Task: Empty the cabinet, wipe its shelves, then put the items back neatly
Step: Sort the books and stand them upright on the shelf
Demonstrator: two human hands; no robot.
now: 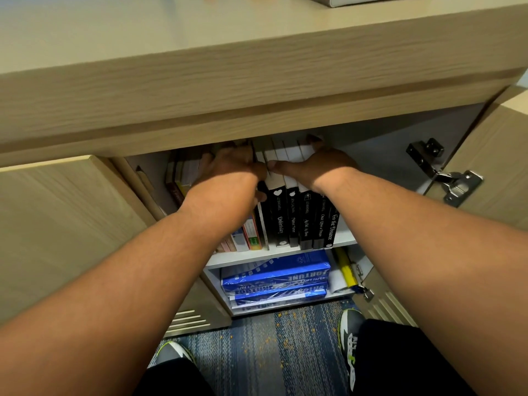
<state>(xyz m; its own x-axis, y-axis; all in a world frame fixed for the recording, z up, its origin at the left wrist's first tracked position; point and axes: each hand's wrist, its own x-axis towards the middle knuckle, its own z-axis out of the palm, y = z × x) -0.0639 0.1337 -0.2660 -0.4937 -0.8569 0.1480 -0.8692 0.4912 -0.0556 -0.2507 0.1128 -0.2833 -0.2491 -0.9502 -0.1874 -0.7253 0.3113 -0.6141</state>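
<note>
Both forearms reach forward from the bottom of the view, above my knees in dark trousers and my two shoes [350, 338] on the blue carpet [257, 352]. The cabinet [57, 224] stands open in front of me, under a thick wooden countertop [200, 81], and its right door [500, 155] hangs on a metal hinge [454, 181].

My left hand [231, 167] and my right hand [317, 167] are together on the upper shelf [257, 255], at the top of a row of black books [300, 224] that stand upright with the spines toward me. The right hand is bent over the top of these books at the right end, with the thumb lying on the white page edges, so it grasps them. The left hand is curled over the left end of the same row, and its thumb presses on the spine of the first black book. Its fingertips are in the shadow under the countertop and I cannot see them well.

Just beside the black books, on the left, stand some thinner coloured books [248, 235], and more books [183, 172] stand against the left wall. On the lower shelf lie blue packs of copy paper [274, 278], stacked flat, and to the right of them a yellow roll [345, 270] leans in the corner. Another book [357, 0] lies on the countertop at the upper edge.
</note>
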